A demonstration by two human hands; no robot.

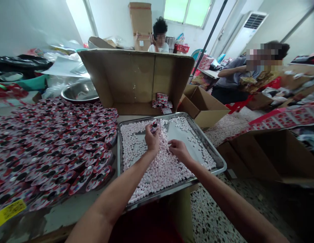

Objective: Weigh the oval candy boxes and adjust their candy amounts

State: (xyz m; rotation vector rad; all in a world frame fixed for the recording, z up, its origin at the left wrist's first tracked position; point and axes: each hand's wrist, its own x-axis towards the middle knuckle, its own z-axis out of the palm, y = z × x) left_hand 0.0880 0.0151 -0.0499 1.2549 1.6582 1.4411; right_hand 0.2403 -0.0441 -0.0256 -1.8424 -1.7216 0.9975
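Observation:
A metal tray (221, 167) holds a heap of small pale pink pieces (159, 168). Over its upper middle, my left hand (152, 138) is closed around a small red and white packet (155, 126) with a dark opening. My right hand (179, 150) is just right of it, low over the pieces, with its fingers bent together; whatever they may hold is too small to make out. Many similar red and white packets (78, 155) stand in packed rows to the left of the tray.
Behind the tray, an open cardboard box (118, 81) lies on its side with a few packets (162, 98) inside. A steel bowl (80, 91) is at the back left. Cardboard boxes (204, 104) stand to the right. Two people sit farther back.

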